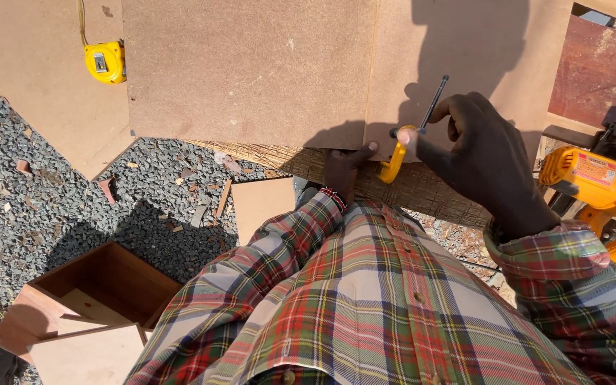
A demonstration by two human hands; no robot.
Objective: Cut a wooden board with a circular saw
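Observation:
A yellow clamp (396, 158) sits at the near edge of a brown fibreboard sheet (251, 64), with its black screw bar (433, 107) rising over the board. My right hand (483, 160) grips the clamp's screw handle, index finger touching the yellow frame. My left hand (344, 171) is under the board edge, thumb up on the board beside the clamp. Both arms wear plaid sleeves.
A yellow tape measure (106, 62) lies on a second board at the far left. A yellow power saw (597, 178) stands at the right. An open wooden box (87, 299) and wood offcuts lie on the gravel ground (30, 207) below.

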